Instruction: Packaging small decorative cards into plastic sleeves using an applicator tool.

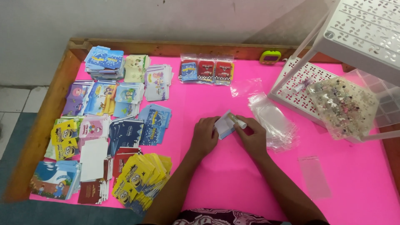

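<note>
My left hand and my right hand meet over the middle of a pink table. Between them they hold a small white and blue card, tilted up off the table. My right hand also grips a small white tube with a pale green cap, pressed against the card's upper edge. A pile of clear plastic sleeves lies just right of my right hand.
Many stacks of small colourful printed cards cover the table's left half. Packaged cards lie at the back. A white perforated plastic rack stands at the right, with a clear bag of small trinkets. One empty sleeve lies front right.
</note>
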